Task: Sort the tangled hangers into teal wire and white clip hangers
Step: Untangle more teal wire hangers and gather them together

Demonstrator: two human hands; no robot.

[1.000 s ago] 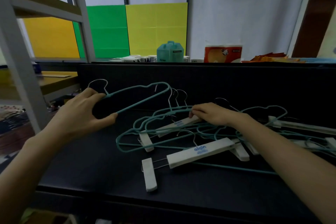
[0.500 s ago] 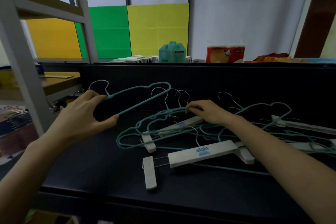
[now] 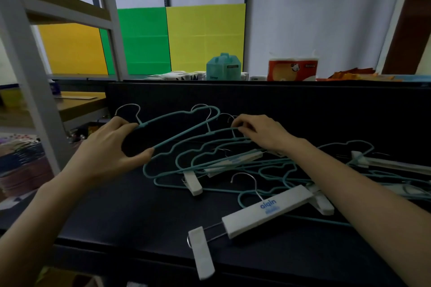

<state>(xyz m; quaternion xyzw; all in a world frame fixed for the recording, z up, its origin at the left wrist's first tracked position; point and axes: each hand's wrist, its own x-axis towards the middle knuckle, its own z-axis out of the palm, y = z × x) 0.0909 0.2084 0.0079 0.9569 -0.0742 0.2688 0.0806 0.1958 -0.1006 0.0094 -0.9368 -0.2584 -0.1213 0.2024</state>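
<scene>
Sprawling over the middle and right of a flat black table top (image 3: 121,216), a tangle (image 3: 210,165) of thin teal wire hangers and white plastic clip hangers is seen. One teal wire hanger (image 3: 186,131), wavy at the shoulder and fitted with a silver hook, is gripped by the left hand (image 3: 109,149) at the left edge of the heap. The forefinger is curled over the neck below the hook and the thumb is pressed against the lower wire. Whether this hanger is clear of the others cannot be told.

A second teal wire hanger (image 3: 221,130) is pinched near its top by the curled fingertips of the right hand (image 3: 263,135), at the back of the heap. A white clip hanger (image 3: 268,212) printed with blue letters is found nearest the front edge, with one clip (image 3: 201,254) set out on its metal rod to the left. Another white clip hanger (image 3: 233,161) is caught among the teal wires.

Behind the table a teal plastic box (image 3: 222,66) and an orange pack of tissue (image 3: 292,70) are set before green and yellow panels (image 3: 205,37).
</scene>
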